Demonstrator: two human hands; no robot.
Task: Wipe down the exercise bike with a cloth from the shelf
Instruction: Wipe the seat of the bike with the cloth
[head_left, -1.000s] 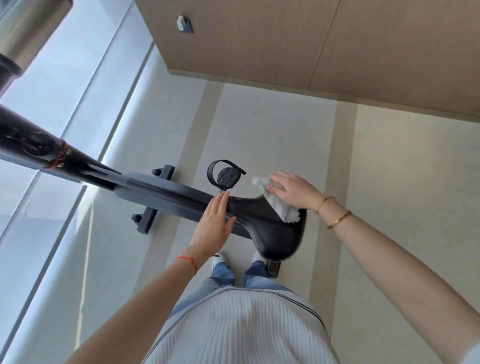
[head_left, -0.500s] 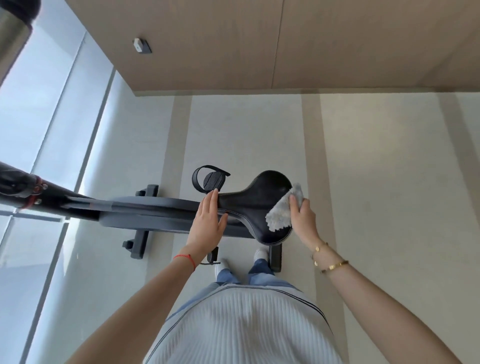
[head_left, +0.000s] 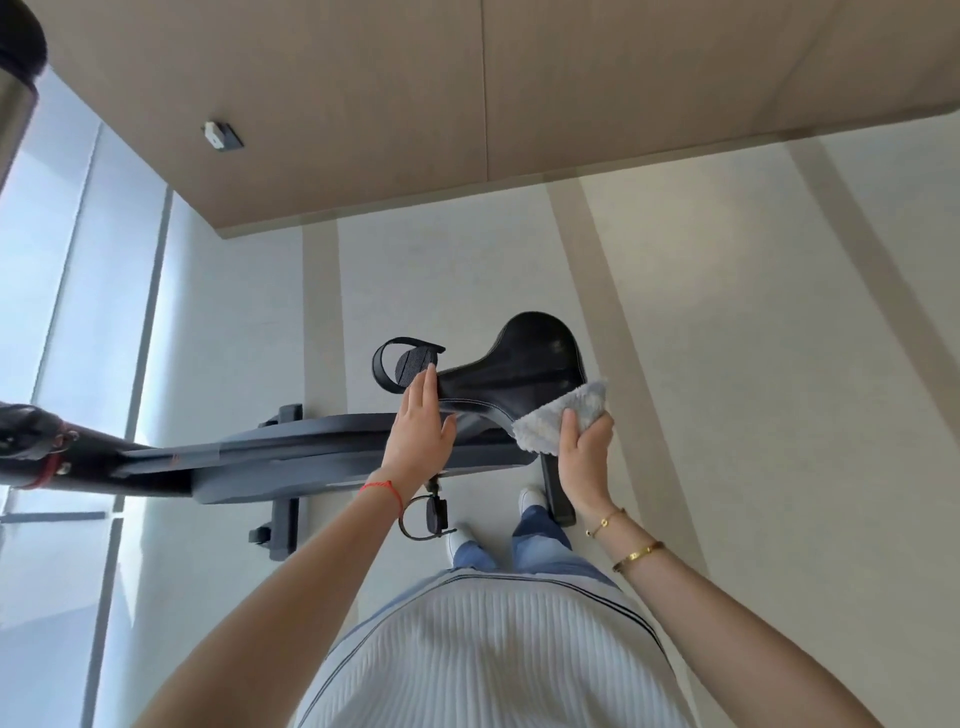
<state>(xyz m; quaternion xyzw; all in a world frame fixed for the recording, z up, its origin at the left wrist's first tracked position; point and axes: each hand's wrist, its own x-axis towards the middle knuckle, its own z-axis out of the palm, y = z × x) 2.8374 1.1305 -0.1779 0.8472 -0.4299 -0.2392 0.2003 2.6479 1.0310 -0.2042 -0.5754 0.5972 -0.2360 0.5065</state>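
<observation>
Bike saddle (head_left: 524, 371) lies lengthwise, nose pointing left.

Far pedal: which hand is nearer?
Left. The left hand lies flat on the saddle nose, fingertips beside the far pedal. The right hand grips the cloth at the saddle's rear edge, farther away.

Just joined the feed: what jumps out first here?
The black padded bike saddle at centre, with the right hand gripping a fluffy pale grey cloth against its rear near edge. The left hand rests flat on the saddle's narrow nose, beside the black strapped pedal.
</observation>
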